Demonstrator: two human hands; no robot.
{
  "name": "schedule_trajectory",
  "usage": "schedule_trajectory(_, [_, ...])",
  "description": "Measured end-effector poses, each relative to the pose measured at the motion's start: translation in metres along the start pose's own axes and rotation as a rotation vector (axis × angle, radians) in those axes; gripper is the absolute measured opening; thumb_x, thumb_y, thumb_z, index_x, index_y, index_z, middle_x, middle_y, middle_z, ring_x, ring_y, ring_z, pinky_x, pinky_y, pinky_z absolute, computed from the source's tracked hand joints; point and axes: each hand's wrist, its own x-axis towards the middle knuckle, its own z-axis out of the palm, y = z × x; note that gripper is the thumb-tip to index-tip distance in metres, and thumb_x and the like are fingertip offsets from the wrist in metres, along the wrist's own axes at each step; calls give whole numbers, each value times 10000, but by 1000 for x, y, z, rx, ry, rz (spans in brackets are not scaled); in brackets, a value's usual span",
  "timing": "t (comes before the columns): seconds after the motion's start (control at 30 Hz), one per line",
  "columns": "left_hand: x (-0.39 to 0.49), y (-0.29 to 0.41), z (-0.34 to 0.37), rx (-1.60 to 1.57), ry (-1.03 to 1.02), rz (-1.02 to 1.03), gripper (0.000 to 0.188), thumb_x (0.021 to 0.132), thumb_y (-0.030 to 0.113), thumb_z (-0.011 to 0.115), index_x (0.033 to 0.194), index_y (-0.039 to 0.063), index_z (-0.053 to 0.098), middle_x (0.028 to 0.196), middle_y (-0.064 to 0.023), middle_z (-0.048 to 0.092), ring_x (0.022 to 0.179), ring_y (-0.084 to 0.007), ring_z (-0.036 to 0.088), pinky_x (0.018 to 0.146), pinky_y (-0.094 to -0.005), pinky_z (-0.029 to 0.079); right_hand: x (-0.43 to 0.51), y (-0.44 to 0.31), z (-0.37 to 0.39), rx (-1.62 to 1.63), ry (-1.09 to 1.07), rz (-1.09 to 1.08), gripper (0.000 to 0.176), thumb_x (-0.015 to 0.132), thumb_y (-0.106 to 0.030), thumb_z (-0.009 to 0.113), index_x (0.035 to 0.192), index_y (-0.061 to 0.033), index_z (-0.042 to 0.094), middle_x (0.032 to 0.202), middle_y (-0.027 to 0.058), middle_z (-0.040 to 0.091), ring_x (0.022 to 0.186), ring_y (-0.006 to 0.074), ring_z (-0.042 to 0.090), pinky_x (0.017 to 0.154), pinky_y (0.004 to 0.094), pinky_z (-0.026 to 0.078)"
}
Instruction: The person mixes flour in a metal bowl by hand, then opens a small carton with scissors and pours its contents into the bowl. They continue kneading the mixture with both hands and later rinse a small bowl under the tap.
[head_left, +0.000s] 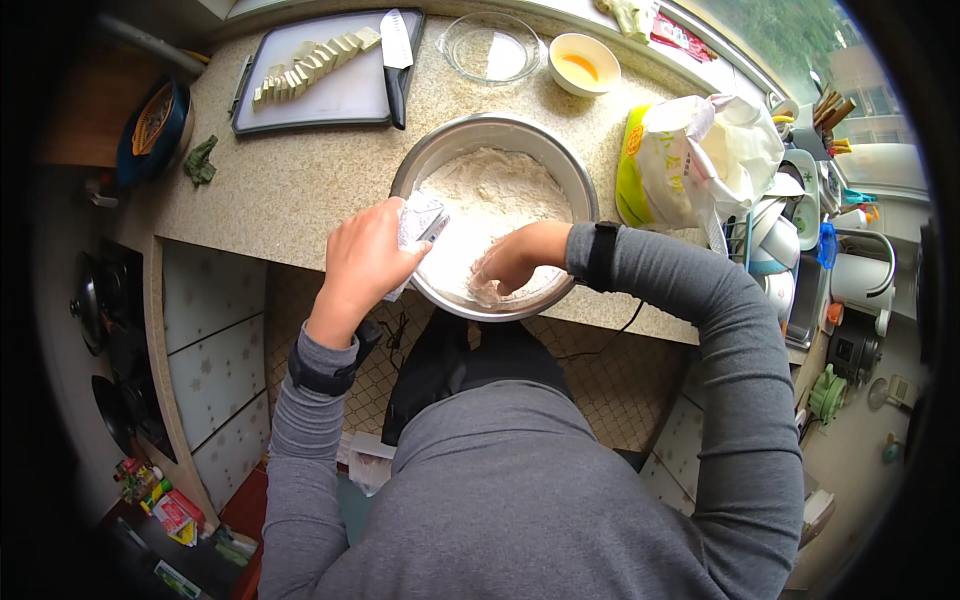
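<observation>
A large stainless steel bowl stands at the counter's front edge with flour in it. My left hand is closed around a small white packet with dark print at the bowl's left rim. Inside the bowl, at the near right, my right hand reaches down into the flour with curled fingers; whether it grips anything there is hidden. Behind the bowl are a clear glass dish and a small white bowl with beaten egg or a similar orange liquid in it.
A cutting board at the back left bears sliced pale blocks and a kitchen knife. To the right stand an open flour bag and a rack of dishes. A wilted leaf lies near a blue basin on the left.
</observation>
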Motion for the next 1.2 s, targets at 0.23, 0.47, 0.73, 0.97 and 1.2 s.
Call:
schedule_trajectory(0.23, [1,-3,4,13,17,49,356,660,244,756,925,36,643,833,-197,651,806,-385,625,693,-443,479,-27,41,-15,-231,73,418,479,859,-48,484,1331,-129,508,1393,81,468,1225,303,498,949,502,412])
schedule_trajectory(0.47, [-2,9,8,49,-85,126,340,679,237,761,889,7,624,845,-203,645,843,-382,622,710,-451,484,-51,34,-10,-125,-229,497,571,836,-37,452,1404,-76,411,1384,195,464,1287,314,442,1051,401,366])
schedule_trajectory(0.73, [-21,21,4,161,-197,240,341,700,242,772,876,2,607,829,-178,648,845,-356,629,726,-441,485,-37,15,-5,203,-132,129,651,795,-19,454,1433,-122,378,1349,159,512,1205,320,498,995,421,384])
schedule_trajectory(0.97, [-33,20,10,132,-62,204,356,697,261,783,870,3,608,817,-167,644,847,-345,618,737,-435,475,-30,49,-24,165,165,331,655,738,110,394,1380,-15,413,1349,218,488,1275,339,448,1071,405,347])
schedule_trajectory(1.2, [-25,38,25,66,68,227,355,730,255,754,936,2,614,901,-160,645,865,-342,613,754,-427,473,-87,68,-24,119,267,373,610,758,68,451,1357,-44,455,1313,227,512,1235,349,486,1029,396,390])
